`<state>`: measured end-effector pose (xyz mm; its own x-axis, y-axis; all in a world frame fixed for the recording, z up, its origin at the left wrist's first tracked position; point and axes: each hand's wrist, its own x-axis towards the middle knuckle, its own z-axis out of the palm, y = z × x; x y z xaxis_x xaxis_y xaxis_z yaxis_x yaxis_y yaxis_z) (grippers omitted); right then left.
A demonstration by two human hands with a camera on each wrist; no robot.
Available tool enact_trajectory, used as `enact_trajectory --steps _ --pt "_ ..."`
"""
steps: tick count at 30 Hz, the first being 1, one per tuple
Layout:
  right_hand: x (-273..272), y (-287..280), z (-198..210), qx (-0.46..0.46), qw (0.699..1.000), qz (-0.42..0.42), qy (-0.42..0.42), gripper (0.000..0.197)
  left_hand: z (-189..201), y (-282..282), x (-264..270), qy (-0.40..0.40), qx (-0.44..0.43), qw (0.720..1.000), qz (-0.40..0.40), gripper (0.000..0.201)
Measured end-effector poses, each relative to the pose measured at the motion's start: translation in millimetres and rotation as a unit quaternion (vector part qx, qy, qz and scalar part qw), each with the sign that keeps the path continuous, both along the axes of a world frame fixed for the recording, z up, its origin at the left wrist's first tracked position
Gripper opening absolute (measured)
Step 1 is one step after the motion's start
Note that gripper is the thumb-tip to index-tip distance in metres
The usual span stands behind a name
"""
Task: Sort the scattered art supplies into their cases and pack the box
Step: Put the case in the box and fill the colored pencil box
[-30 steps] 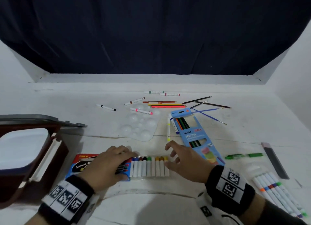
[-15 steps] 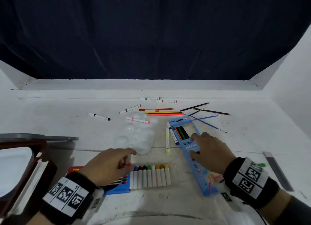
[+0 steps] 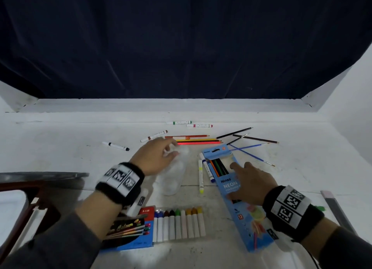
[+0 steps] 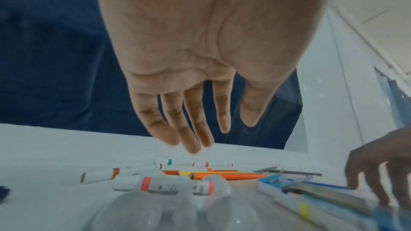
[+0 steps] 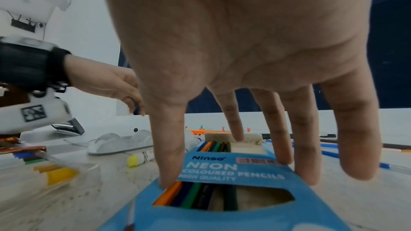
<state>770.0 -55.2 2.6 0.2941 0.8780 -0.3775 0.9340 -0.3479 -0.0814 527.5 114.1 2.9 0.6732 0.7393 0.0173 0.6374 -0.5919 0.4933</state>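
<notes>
My left hand (image 3: 171, 150) hovers over the far end of a clear plastic palette (image 3: 173, 178), its fingers (image 4: 191, 140) straight and holding nothing. Just beyond lie a pink-banded marker (image 4: 175, 185), a brown marker (image 3: 154, 136) and several coloured pencils (image 3: 199, 141). My right hand (image 3: 241, 172) rests on the blue neon pencil box (image 3: 231, 186), thumb at its left edge and straight fingertips (image 5: 309, 176) at its right edge. A few pencils show through the box window (image 5: 213, 198). A row of crayons (image 3: 179, 224) sticks out of a blue and black case (image 3: 128, 232) near the front.
An open dark wooden box (image 3: 30, 198) with a white tray stands at the left. A black marker (image 3: 115, 146), a yellow marker (image 3: 200, 176), blue paintbrushes (image 3: 249, 150) and two far markers (image 3: 179, 122) lie loose. A grey strip (image 3: 336, 210) sits at the right.
My left hand left the crayon case and moved forward over the palette toward the markers. My right hand went from beside the crayons onto the blue pencil box and stays there.
</notes>
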Motion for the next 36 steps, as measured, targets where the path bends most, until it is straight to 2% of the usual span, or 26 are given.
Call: enact_trajectory --steps 3,8,10,16,19,22,26,32,34,36 --pt "1.1 2.8 0.1 0.002 1.0 -0.003 0.008 0.087 -10.5 37.0 30.2 0.024 0.017 0.999 0.022 0.026" --pt "6.0 1.5 -5.2 0.025 0.999 -0.019 0.043 0.086 -25.6 72.5 62.8 0.198 0.012 0.98 -0.015 0.036" --pt "9.1 2.0 -8.3 0.029 0.998 -0.023 0.054 0.089 -26.0 80.7 69.5 0.224 0.028 0.974 -0.027 0.033" --pt "18.9 7.3 -13.5 0.047 0.995 -0.043 0.075 0.1 -26.9 92.1 80.7 0.206 0.052 0.977 -0.02 0.016" --pt "22.9 8.4 -14.6 0.059 0.992 -0.061 0.095 0.098 -24.1 88.9 83.1 0.186 0.047 0.981 -0.024 0.015" --pt "24.2 7.0 -17.2 0.07 0.99 -0.073 0.101 0.096 -20.8 80.8 83.5 0.206 0.053 0.976 -0.036 0.011" --pt "23.2 3.8 -20.7 0.079 0.988 -0.082 0.102 0.089 -19.0 70.6 83.2 0.218 0.053 0.973 -0.05 0.014" --pt "24.3 -1.8 -24.2 0.08 0.988 -0.089 0.097 0.082 -8.0 64.0 68.4 0.162 0.035 0.985 -0.053 0.019" --pt "24.3 -2.7 -24.5 0.079 0.988 -0.091 0.095 0.083 -5.7 62.6 55.4 0.181 0.033 0.981 -0.063 0.015" --pt "23.7 -2.0 -23.9 0.077 0.989 -0.091 0.091 0.084 -7.7 61.4 41.9 0.207 0.03 0.975 -0.072 0.02"
